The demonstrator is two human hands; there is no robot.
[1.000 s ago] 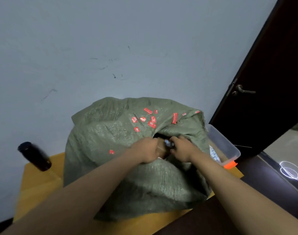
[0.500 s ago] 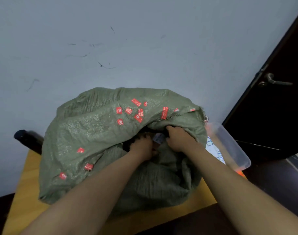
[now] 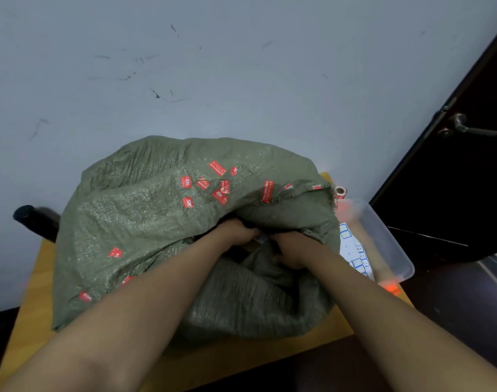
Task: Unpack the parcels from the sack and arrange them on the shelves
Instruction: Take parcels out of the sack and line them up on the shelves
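Green sack [image 3: 162, 222] sits on the wooden table [image 3: 35, 292] against the wall. Left hand [image 3: 236, 232] and right hand [image 3: 294, 248] both reach into its mouth, fingers curled; can't tell what they grip. Parcels hidden inside. Clear plastic tub [image 3: 383, 239] just right of sack.
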